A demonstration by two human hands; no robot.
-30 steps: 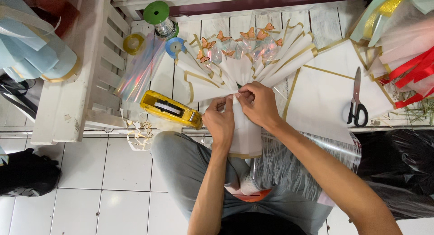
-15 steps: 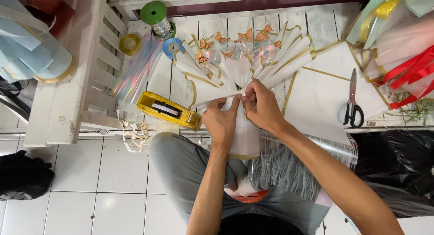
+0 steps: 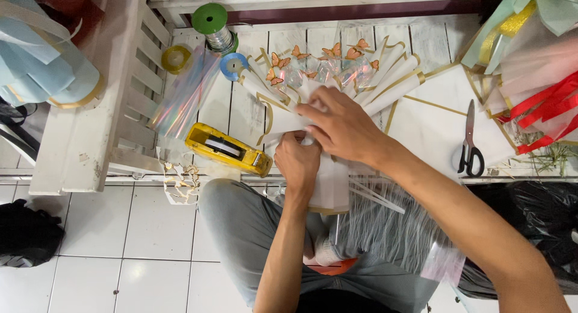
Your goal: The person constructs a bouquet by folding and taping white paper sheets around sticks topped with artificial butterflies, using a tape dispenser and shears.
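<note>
White, gold-edged wrapping paper forms the bouquet (image 3: 325, 102) fanned out on the desk (image 3: 241, 108), and your left hand (image 3: 298, 162) is closed tight around its gathered neck while your right hand (image 3: 340, 123) lies just above, fingers (image 3: 310, 111) curled down onto the folds. Orange paper butterflies and crinkly clear film sit at its far end. A yellow tape dispenser (image 3: 227, 148) lies just left, black-handled scissors (image 3: 469, 150) well to the right, nothing blocking either hand.
</note>
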